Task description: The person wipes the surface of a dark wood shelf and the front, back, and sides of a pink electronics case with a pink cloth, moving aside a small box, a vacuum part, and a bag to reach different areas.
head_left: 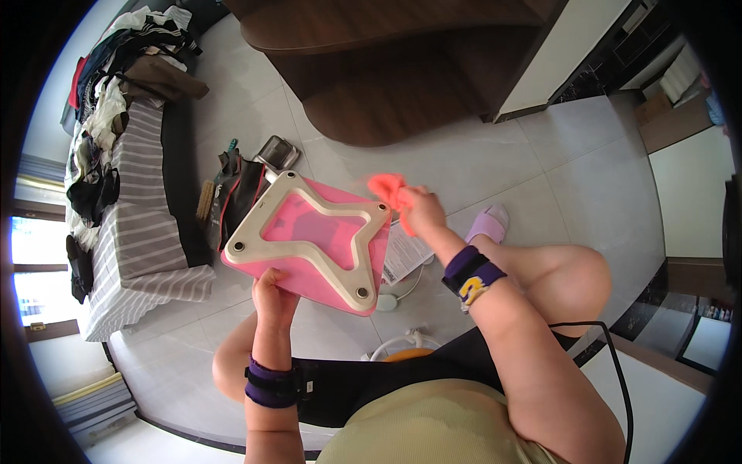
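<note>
My left hand (275,298) grips the near left edge of a pink bathroom scale (301,232), thumb on top. The scale's underside faces up, with a cream star-shaped frame and round feet at its corners. In my right hand (424,213) is a bunched orange-pink cloth (389,190), slightly blurred, beside the scale's right corner. Below that corner a printed paper sheet (404,253) lies on the floor, partly hidden by the scale. A round pale object (386,302) with a thin cord sits near the scale's lower edge.
To the left are a black bag with red trim (239,191), a brush (205,200) and a clear-lidded container (278,153). Clothes (104,110) lie on a striped bed (145,232). A dark wooden shelf unit (371,116) stands ahead. A black cable (615,359) runs by my right arm.
</note>
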A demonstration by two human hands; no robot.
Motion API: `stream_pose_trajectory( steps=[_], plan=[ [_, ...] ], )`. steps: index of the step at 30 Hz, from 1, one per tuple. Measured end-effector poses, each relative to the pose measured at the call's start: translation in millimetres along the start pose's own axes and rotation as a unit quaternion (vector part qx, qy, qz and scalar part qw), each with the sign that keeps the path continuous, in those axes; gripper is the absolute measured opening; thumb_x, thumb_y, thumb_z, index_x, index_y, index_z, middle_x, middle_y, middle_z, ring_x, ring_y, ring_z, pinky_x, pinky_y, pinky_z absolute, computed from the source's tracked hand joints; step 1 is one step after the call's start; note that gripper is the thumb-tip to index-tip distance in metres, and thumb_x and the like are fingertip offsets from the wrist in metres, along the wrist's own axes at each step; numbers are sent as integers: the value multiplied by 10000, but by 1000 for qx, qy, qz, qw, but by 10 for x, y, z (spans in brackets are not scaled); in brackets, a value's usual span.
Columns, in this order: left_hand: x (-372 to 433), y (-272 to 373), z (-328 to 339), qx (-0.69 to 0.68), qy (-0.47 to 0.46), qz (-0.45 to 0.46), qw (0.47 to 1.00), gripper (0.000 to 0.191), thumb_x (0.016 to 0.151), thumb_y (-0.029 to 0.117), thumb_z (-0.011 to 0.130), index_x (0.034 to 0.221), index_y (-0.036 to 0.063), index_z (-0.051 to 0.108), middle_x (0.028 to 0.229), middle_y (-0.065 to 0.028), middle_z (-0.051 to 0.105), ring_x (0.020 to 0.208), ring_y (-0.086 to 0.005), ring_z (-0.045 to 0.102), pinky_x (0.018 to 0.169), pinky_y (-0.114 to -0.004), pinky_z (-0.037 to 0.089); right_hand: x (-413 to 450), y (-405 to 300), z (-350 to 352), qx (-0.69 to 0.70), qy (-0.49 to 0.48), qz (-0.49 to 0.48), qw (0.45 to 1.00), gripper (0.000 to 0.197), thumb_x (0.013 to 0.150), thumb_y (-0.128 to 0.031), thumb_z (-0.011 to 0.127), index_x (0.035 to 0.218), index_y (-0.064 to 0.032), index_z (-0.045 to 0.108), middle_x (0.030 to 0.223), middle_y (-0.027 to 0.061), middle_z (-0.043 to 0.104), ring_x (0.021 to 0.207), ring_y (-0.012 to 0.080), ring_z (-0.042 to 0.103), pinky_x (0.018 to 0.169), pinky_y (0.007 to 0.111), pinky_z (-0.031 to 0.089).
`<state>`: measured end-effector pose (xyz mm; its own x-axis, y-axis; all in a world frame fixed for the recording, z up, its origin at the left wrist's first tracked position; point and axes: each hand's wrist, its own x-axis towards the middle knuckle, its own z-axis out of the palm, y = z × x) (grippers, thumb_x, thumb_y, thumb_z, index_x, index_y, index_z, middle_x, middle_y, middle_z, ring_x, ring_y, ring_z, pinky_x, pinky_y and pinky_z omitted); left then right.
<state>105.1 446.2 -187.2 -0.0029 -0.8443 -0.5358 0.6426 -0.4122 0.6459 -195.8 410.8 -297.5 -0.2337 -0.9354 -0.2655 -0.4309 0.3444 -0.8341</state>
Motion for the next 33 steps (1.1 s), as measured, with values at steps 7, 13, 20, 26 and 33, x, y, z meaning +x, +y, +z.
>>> stream_pose_trajectory(
  steps=[7, 13, 20, 26, 33],
  plan=[
    [65, -7, 40, 81, 43, 29, 995, 459, 732, -11, 466, 1189, -24, 490, 1092, -137, 582, 1005, -302, 599, 841, -457, 515, -729, -820, 104, 105, 67, -294, 948, 470, 739, -17, 578, 1188, -155, 596, 1163, 91, 565, 1059, 309, 553, 869, 390, 478],
    [154, -100, -128, 8, 65, 4, 998, 424, 749, 12, 472, 1168, -43, 499, 1089, -137, 584, 994, -294, 602, 818, -430, 520, -1224, -1042, 264, -31, -41, -379, 924, 463, 720, -11, 600, 1151, -172, 651, 1172, 83, 560, 1051, 308, 539, 881, 376, 479],
    [79, -32, -200, 15, -29, -5, 999, 443, 738, -6, 469, 1179, -45, 490, 1098, -133, 579, 997, -287, 597, 823, -409, 516, -65, 154, 110, -124, 94, -123, 980, 371, 794, -62, 567, 1142, -167, 643, 1147, 85, 588, 983, 319, 593, 831, 387, 509],
    [-12, -120, -176, 39, 19, 21, 999, 444, 734, -4, 461, 1177, -22, 491, 1068, -123, 589, 955, -286, 610, 779, -392, 526, -225, -477, 200, 124, 75, -190, 971, 370, 849, -12, 543, 1218, -44, 568, 1161, 121, 581, 1020, 254, 633, 873, 310, 508],
    [49, -357, 103, 80, 29, 34, 996, 480, 784, 4, 474, 1264, 29, 460, 1168, -110, 568, 1026, -248, 590, 815, -361, 527, -941, -1415, 499, 47, -109, -367, 923, 425, 816, -133, 616, 1238, -181, 605, 1203, 110, 533, 1041, 303, 563, 870, 393, 494]
  ],
)
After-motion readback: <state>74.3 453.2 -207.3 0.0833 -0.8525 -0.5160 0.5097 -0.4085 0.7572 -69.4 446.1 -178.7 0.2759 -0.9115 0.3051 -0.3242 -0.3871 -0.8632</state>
